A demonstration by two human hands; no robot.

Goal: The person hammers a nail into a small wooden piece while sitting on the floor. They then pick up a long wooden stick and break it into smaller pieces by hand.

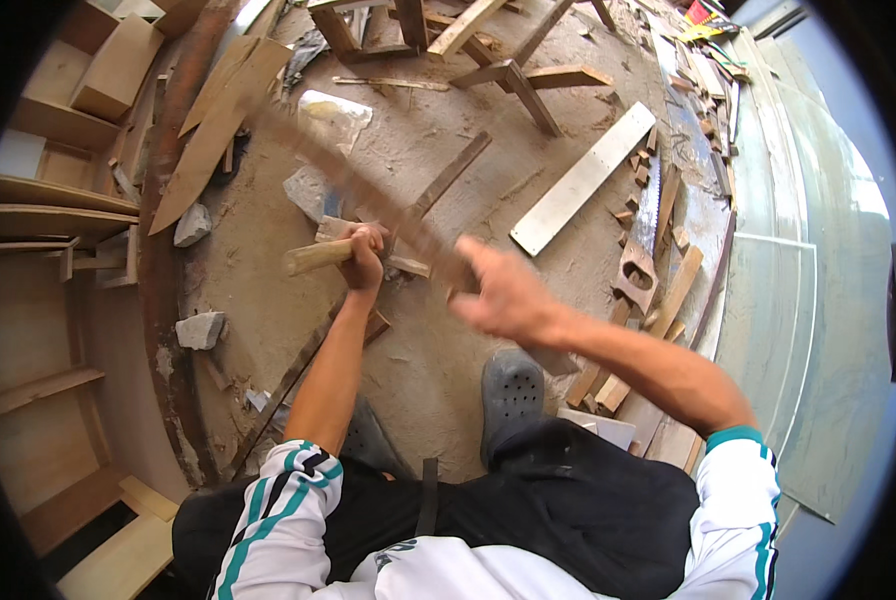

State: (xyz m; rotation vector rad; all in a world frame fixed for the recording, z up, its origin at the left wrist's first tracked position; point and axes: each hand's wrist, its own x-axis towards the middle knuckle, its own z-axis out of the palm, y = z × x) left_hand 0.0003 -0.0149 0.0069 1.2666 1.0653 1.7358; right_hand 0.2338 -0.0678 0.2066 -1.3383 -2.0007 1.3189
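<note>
My left hand (365, 258) is closed around a tool's thick wooden handle (313, 259). The handle's butt points left, and I cannot make out the tool's head. My right hand (508, 292) grips a long wooden strip (368, 190), blurred by motion. The strip slants from the upper left, past my left fist, down toward my right foot. Close to the left fist, short wood pieces (408, 266) and a grey stone (311, 190) lie on the ground.
A pale board (585, 180) and a handsaw (640, 250) lie to the right, among wood offcuts beside glass sheets (798, 270). Wooden frames (518, 85) stand ahead. Wooden cabinets (43, 330) line the left, near concrete chunks (200, 330). My grey clogs (513, 390) rest below.
</note>
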